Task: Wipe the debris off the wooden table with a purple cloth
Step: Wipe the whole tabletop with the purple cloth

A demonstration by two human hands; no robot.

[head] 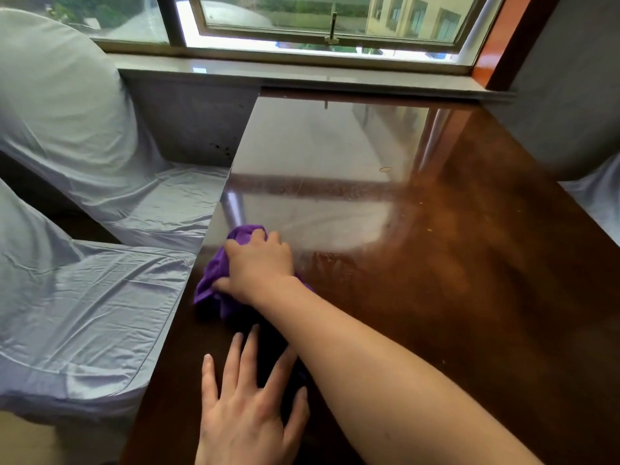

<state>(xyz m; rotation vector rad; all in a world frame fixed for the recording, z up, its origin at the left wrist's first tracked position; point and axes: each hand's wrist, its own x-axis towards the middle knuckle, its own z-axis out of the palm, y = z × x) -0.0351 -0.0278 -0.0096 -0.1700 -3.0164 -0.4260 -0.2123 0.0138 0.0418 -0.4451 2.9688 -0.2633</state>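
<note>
A glossy dark wooden table point(453, 280) fills the middle and right of the head view. My right hand point(258, 263) reaches across it and presses down on a bunched purple cloth point(209, 283) close to the table's left edge. Flat on the wood nearer to me lies my left hand point(248, 404), fingers spread and holding nothing. Small pale crumbs point(421, 203) and a thin ring-shaped speck point(384, 169) are scattered on the table further right. Damp smears show just right of the cloth.
Two chairs in pale satin covers point(100, 297) stand tight against the table's left edge. A stone window sill point(302, 75) and window run along the far end. Another covered chair point(597, 203) shows at the right edge.
</note>
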